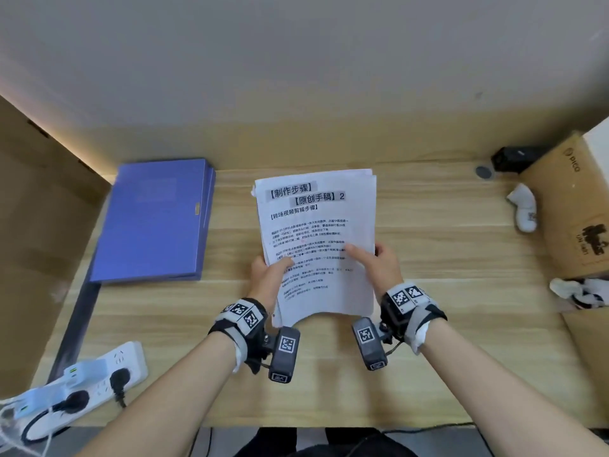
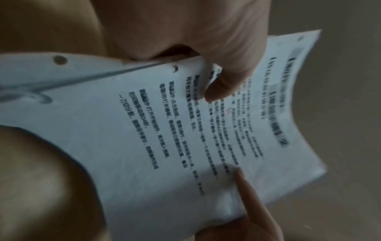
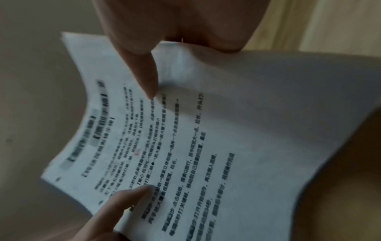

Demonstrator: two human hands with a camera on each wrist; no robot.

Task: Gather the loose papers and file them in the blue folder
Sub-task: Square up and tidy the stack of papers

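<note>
A stack of white printed papers (image 1: 318,239) is held above the middle of the wooden desk (image 1: 445,291), gathered into one pile with punched holes along its left edge. My left hand (image 1: 268,275) grips the stack's left edge, thumb on top. My right hand (image 1: 379,265) grips the right edge the same way. In the left wrist view my left hand (image 2: 216,68) holds the papers (image 2: 144,146) by the thumb. In the right wrist view my right hand (image 3: 148,65) presses its thumb on the papers (image 3: 226,130). The blue folder (image 1: 155,219) lies closed on the desk to the left, apart from both hands.
A white power strip (image 1: 82,384) with plugs sits at the desk's front left. A cardboard box (image 1: 570,199) stands at the right, with white crumpled items (image 1: 524,207) beside it. A black device (image 1: 514,156) is at the back right. A brown panel (image 1: 36,225) borders the left.
</note>
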